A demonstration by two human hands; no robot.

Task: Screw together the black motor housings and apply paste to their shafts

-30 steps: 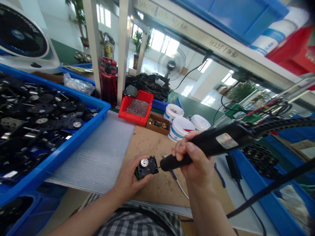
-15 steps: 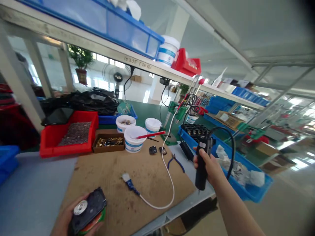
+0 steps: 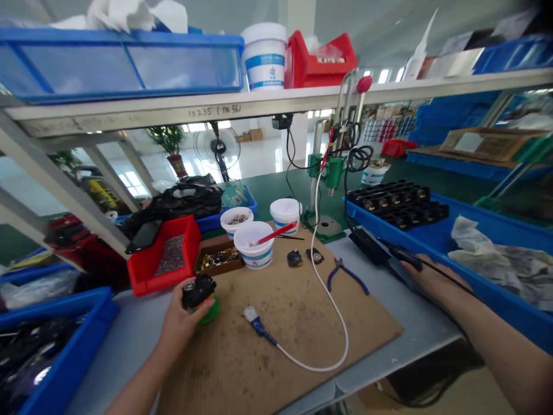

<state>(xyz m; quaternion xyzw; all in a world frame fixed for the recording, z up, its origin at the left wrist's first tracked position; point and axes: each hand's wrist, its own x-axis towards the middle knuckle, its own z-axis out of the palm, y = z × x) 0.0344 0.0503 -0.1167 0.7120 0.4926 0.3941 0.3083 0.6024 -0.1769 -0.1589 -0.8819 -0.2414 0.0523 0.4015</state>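
Observation:
My left hand [image 3: 184,311] grips a black plastic housing [image 3: 197,290] with a silver round spot on top and orange and green below, over the left edge of the cardboard sheet [image 3: 224,351]. On the right, my right hand [image 3: 425,279] is closed around a black corded electric screwdriver [image 3: 404,253], tilted low beside a black block [image 3: 367,245] on the table. Its tip is hard to make out. Blue-handled pliers [image 3: 345,276] and two small black parts [image 3: 294,257] lie between the hands. A white cable with a blue plug [image 3: 258,325] curves over the cardboard.
White tubs [image 3: 258,253], a box of brass pieces [image 3: 219,257] and a red bin [image 3: 163,259] line the back. A green press stand [image 3: 326,227] rises behind the pliers. Blue bins stand left [image 3: 93,323] and right [image 3: 488,271]. A loaded shelf [image 3: 259,104] spans above.
My right hand has lowered the electric screwdriver from upright to a low tilt near the black block. My left hand has moved forward with the housing. The view has turned and levelled.

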